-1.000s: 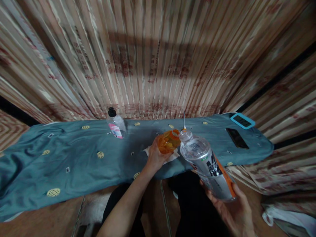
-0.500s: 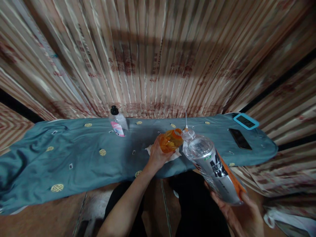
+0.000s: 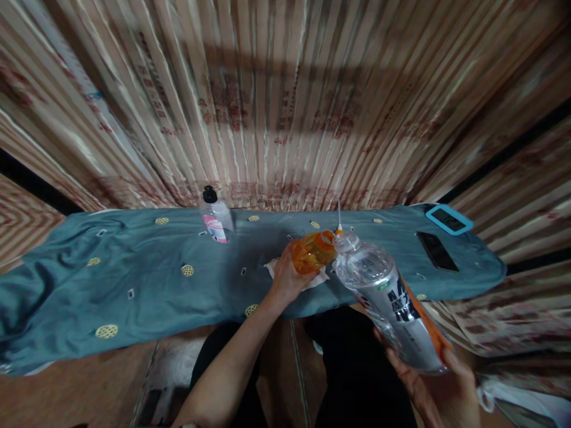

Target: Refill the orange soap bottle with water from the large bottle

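Observation:
My left hand (image 3: 286, 277) is wrapped round an orange see-through bottle (image 3: 311, 254), tilted with its mouth toward the right. Fingers of my right hand (image 3: 430, 383) grip the lower end of a large clear plastic bottle (image 3: 392, 303) with a silver and orange label. This bottle leans to the left, and its open mouth meets the mouth of the orange bottle; whether liquid passes between them I cannot make out. Under the orange bottle lies a crumpled white tissue (image 3: 319, 278). Just behind the two mouths stands a thin white nozzle (image 3: 339, 217), its base hidden.
A clear bottle with a black cap and pink label (image 3: 215, 220) stands left on the teal patterned cloth (image 3: 156, 273). At the right end lie a black phone (image 3: 437, 251) and a blue-framed device with a dark screen (image 3: 448, 219). A striped curtain (image 3: 276, 107) hangs close behind.
The whole view has shifted slightly. Both bottles remain in my hands, mouth to mouth, and the large bottle sits a little lower and farther right in view.

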Action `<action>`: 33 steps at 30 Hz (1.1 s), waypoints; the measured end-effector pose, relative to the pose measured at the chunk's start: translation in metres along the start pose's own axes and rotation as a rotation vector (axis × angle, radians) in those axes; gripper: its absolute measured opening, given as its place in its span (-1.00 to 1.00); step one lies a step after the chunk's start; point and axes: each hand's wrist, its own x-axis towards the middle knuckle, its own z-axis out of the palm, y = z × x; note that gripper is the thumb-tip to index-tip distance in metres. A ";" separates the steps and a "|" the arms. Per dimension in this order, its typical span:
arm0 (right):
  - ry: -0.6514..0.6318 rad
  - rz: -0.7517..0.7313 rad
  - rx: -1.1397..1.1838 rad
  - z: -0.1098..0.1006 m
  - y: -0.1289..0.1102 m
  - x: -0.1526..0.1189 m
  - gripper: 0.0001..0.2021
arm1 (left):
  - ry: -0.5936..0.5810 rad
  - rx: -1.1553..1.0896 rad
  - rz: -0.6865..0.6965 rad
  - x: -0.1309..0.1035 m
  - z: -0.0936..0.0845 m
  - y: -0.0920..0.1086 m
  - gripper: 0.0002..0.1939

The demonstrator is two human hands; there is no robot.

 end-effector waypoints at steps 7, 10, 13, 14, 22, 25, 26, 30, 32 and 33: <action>-0.003 0.012 -0.003 0.005 0.004 0.000 -0.07 | 0.005 0.036 0.030 0.001 0.002 0.001 -0.27; -0.003 0.017 -0.003 0.006 0.006 -0.002 -0.08 | -0.013 0.023 0.036 0.002 0.002 -0.001 -0.28; -0.015 0.034 -0.006 0.005 0.007 -0.004 -0.12 | -0.007 0.016 0.000 0.003 0.002 -0.002 -0.25; -0.018 0.042 -0.006 0.006 0.008 -0.004 -0.13 | -0.007 0.016 -0.014 0.003 0.002 -0.001 -0.23; -0.027 0.059 0.001 0.009 0.008 -0.001 -0.12 | -0.015 0.023 -0.036 0.001 0.002 0.003 -0.23; -0.030 0.032 0.001 0.007 0.006 0.000 -0.02 | -0.009 0.023 -0.030 0.001 0.003 0.002 -0.22; -0.031 0.025 0.000 0.006 0.006 0.000 0.01 | -0.007 0.025 -0.028 0.001 0.003 0.002 -0.22; -0.035 0.013 0.001 0.002 0.005 0.000 0.07 | -0.013 0.032 -0.024 0.001 0.003 0.003 -0.24; -0.037 0.015 0.001 0.001 0.006 0.000 0.05 | -0.010 0.035 -0.023 0.001 0.003 0.003 -0.24; -0.037 0.015 -0.001 0.000 0.006 0.001 0.04 | -0.006 0.039 -0.022 0.001 0.003 0.003 -0.24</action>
